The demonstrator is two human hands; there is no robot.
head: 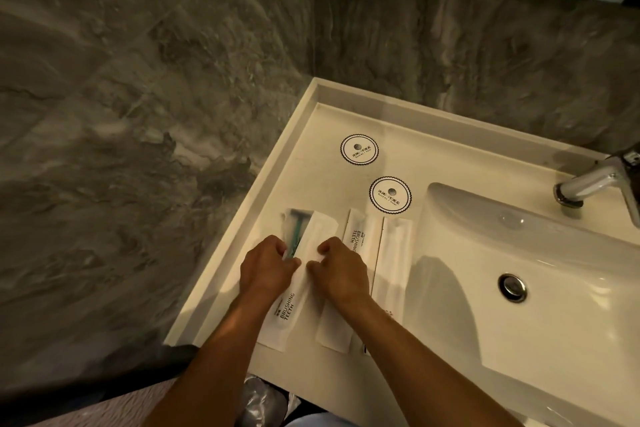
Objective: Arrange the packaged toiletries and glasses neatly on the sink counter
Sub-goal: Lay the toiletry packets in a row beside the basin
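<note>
Left hand [266,265] pinching green razor packet [294,236]; right hand [341,270] pinching white packet [311,282], both on counter [311,184] left of sink [519,253]. Fingertips curled under. 2 more packets [377,246] alongside, lower ends covered by right forearm.

Counter [408,156]: smooth, glossy white — ceramic-like
Faucet [588,184]: polished metal
Wall tiles [138,80]: grey veined stone — slight sheen
Toiletry packets [363,243]: matt white paper
Drain [512,286]: shiny metal
</note>
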